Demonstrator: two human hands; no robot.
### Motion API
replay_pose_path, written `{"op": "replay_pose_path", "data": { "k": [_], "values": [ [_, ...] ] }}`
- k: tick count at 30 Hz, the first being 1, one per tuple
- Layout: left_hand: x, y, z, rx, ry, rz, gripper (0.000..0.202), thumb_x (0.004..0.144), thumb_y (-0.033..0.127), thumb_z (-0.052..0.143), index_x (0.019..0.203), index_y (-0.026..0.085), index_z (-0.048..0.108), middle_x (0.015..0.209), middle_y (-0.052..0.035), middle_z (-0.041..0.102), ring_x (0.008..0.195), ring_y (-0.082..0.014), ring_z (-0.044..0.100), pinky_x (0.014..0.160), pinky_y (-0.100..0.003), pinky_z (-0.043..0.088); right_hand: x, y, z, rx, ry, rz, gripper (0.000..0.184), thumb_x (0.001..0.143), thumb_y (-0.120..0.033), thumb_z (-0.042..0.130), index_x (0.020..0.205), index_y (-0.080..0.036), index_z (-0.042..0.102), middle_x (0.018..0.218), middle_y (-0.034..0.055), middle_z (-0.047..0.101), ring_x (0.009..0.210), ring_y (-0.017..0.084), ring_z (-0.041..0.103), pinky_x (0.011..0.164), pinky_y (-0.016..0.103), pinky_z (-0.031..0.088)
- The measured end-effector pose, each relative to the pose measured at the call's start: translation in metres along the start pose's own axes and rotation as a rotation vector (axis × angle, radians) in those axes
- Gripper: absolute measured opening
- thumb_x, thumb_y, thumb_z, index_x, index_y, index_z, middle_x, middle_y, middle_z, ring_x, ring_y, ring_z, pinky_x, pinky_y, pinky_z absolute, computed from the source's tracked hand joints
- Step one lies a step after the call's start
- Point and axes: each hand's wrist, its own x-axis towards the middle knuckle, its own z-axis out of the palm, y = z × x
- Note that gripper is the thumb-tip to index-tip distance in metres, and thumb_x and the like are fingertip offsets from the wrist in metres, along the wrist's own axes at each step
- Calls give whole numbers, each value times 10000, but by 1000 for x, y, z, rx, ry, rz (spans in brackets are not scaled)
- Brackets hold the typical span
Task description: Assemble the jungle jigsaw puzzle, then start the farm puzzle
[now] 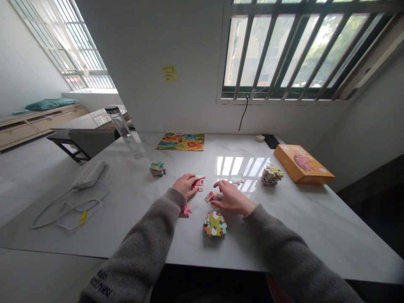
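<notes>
Currently the left hand (185, 185) touches red puzzle pieces (198, 182).

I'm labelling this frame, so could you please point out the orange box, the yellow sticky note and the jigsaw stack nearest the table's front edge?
Orange box (303, 163): head view, printed top face.
Yellow sticky note (170, 73): head view, written face.
Jigsaw stack (215, 223): head view, top piece.

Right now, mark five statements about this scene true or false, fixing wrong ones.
1. The left hand touches the red barn puzzle piece. True.
2. The right hand touches the orange box. False: the orange box lies apart from it.
3. The yellow sticky note is on the wall. True.
4. The clear bottle lies on its side. False: the clear bottle stands upright.
5. The green-topped puzzle stack is nearer the camera than either hand. True.
</notes>
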Motion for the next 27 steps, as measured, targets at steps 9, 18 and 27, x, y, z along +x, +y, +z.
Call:
{"op": "replay_pose_path", "data": {
  "k": [9, 18, 27],
  "values": [
    [2, -14, -6, -132, 53, 6, 284, 949, 256, 470, 1146, 169, 655, 1158, -105, 671, 1092, -239, 609, 1010, -407, 490, 0, 8, 10, -24, -55, 32, 507, 800, -267, 748, 1267, -164, 580, 1089, 118, 583, 977, 257, 588, 856, 368, 459],
    [-1, -29, -5, -136, 68, -18, 284, 890, 224, 516, 1123, 179, 673, 1035, -86, 703, 982, -240, 618, 933, -404, 505, 2, 14, 7, 70, -37, -68, 535, 772, -160, 744, 1281, -182, 578, 1086, 98, 547, 950, 230, 564, 869, 375, 491],
    [0, -29, -3, -138, 72, 28, 290, 859, 185, 528, 1097, 190, 695, 1070, -86, 682, 1023, -243, 607, 963, -411, 498, 4, 12, 12, 107, -41, -122, 554, 804, -138, 702, 1331, -181, 536, 1147, 114, 526, 1013, 238, 549, 935, 397, 487]
  ]
}}
